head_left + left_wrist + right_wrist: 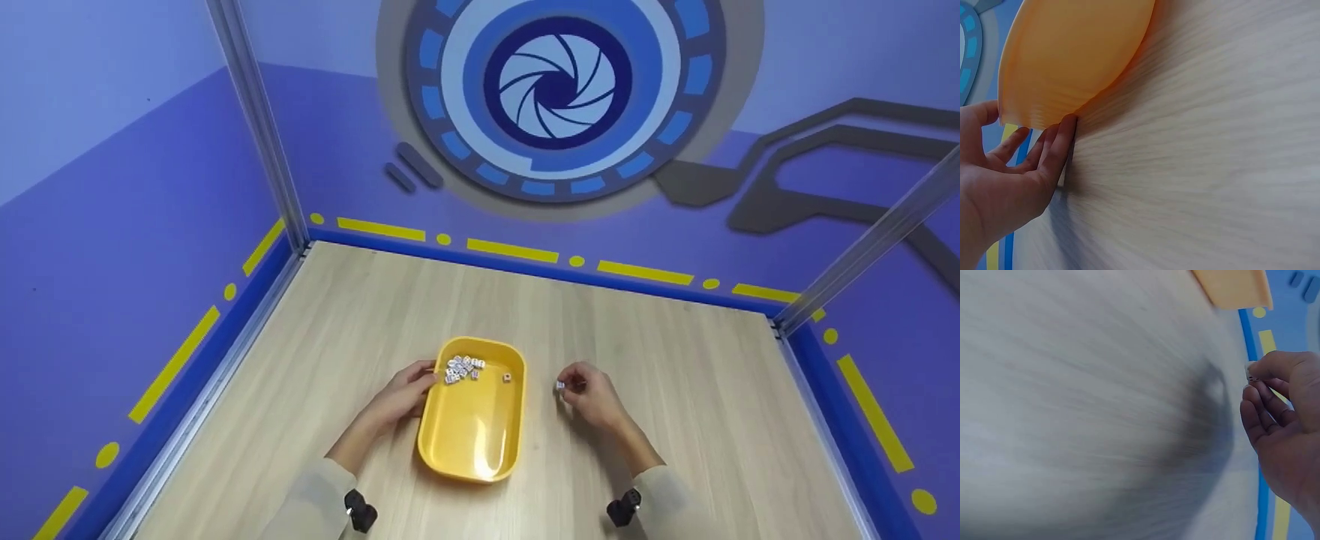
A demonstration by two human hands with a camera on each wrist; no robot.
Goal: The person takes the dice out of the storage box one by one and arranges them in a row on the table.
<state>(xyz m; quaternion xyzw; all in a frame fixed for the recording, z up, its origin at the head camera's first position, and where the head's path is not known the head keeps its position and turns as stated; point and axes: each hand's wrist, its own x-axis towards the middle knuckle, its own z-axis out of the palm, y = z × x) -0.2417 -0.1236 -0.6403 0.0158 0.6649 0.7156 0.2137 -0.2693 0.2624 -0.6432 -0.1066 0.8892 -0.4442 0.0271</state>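
A yellow tray [472, 427] with rounded corners lies in front of me, several white dice [461, 367] clustered at its far left corner. One lone die [507, 378] sits near its right wall. My left hand [405, 390] grips the tray's left side, thumb at the rim; in the left wrist view its fingertips [1067, 121] touch the tray's lower edge. To the right of the tray, my right hand [592, 391] pinches a single white die [1251, 372] between thumb and fingers, above the table. Dark pips show on that die in the right wrist view.
The wood-grain table [675, 375] runs back to a purple and blue wall [337, 150] with yellow dashes along its foot. Metal posts [259, 120] stand at the back corners. Black wrist devices [361, 511] sit at both sleeves.
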